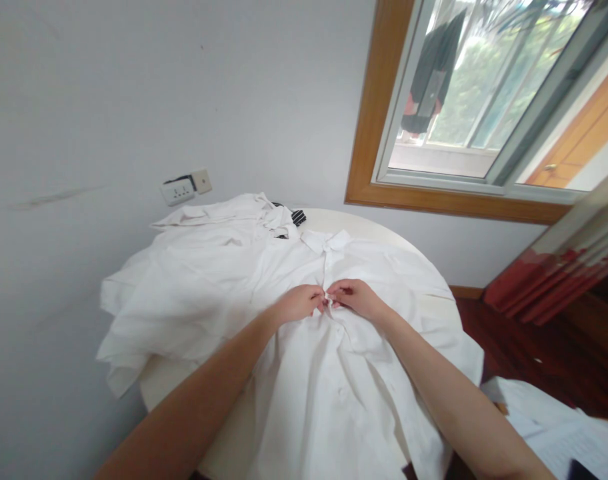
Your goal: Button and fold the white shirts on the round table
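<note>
A white shirt [369,353] lies spread over a round table, its collar at the far side and its lower part toward me. My left hand [301,302] pinches the front edge of the shirt below the collar. Close beside it, my right hand [353,297] grips the opposite front edge, the fingertips of both hands nearly meeting. Small buttons run down the placket below the hands. Whatever lies between the fingertips is too small to make out.
More white clothing [184,280] is heaped on the table's left side, with a black-and-white striped item [298,217] behind. The pale tabletop [379,224] curves near the wall. A wall socket [178,191], a window and a red curtain [529,287] stand around it. White cloth [539,407] lies lower right.
</note>
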`<control>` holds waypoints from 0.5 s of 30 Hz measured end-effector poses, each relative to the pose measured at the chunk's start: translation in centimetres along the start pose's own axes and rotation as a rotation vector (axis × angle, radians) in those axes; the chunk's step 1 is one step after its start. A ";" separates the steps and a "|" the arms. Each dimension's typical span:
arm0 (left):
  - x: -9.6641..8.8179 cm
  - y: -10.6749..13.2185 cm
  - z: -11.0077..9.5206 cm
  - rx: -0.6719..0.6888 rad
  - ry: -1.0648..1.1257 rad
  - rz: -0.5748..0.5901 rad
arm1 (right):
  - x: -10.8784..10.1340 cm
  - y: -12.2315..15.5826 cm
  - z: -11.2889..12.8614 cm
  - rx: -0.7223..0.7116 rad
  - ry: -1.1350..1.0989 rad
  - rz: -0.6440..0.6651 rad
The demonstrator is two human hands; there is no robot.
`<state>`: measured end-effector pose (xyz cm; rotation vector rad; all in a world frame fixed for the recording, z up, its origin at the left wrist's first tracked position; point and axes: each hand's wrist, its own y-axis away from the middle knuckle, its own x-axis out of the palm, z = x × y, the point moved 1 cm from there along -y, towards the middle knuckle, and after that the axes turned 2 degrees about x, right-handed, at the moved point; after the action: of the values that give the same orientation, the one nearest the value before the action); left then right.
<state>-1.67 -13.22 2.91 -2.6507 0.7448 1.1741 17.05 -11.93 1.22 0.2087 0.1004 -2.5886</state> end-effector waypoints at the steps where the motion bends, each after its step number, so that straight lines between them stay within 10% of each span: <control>1: 0.0 0.0 0.1 0.009 0.000 -0.004 | 0.2 -0.2 -0.2 -0.006 0.012 -0.026; 15: 0.0 -0.1 -0.4 -0.095 0.099 -0.094 | 1.5 0.0 0.1 -0.197 0.614 -0.273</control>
<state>-1.34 -13.25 3.13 -2.8057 0.5851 1.0870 15.77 -12.65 1.06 0.9655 0.6392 -2.6601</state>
